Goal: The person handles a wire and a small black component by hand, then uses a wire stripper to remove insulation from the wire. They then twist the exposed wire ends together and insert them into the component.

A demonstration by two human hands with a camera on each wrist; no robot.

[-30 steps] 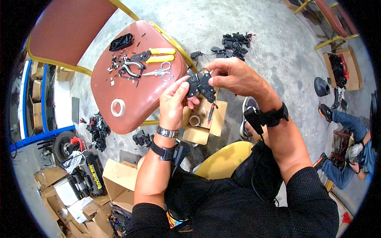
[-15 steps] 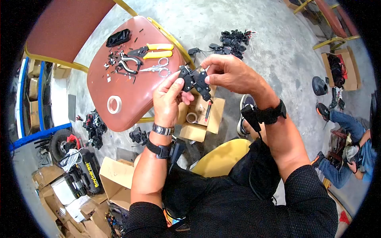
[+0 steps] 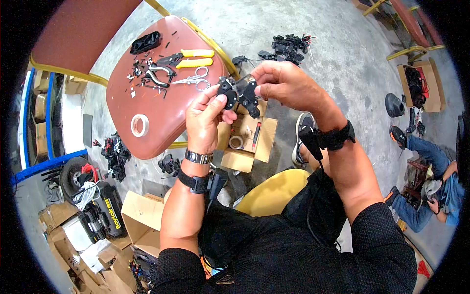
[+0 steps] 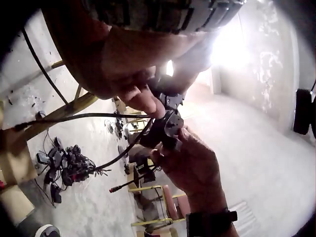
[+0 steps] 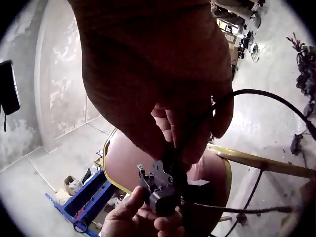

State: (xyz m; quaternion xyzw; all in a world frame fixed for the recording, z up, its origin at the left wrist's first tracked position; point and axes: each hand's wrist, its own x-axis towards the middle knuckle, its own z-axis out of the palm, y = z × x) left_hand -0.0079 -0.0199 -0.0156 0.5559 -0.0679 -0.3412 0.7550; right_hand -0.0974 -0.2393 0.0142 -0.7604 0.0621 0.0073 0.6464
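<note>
In the head view, my left hand (image 3: 204, 117) pinches a black plastic housing (image 3: 227, 94) between thumb and fingers. Opposite it, my right hand (image 3: 289, 89) grips a second black housing (image 3: 248, 101) by its upper edge, with thumb and forefinger. The two housings sit side by side, a narrow gap showing between them. Small metal screws or pins dot their faces. From the left wrist, a black cable (image 4: 94, 116) runs to the held parts (image 4: 170, 123). The right wrist view shows the left thumb (image 5: 129, 200) pressed along the housing's side.
On the brown chair seat (image 3: 161, 115) lie yellow-handled pliers (image 3: 196, 59), black-handled pliers (image 3: 160, 76), scissors (image 3: 198, 78), a tape roll (image 3: 140, 125) and black scraps. Below the hands stands an open cardboard box (image 3: 267, 142). Black cabled parts (image 3: 289, 49) are heaped on the floor; another person sits at right.
The two black housings, overlapping a second ago, now stand slightly apart and turned. Both hands have shifted a little left and up in the view while keeping their hold.
</note>
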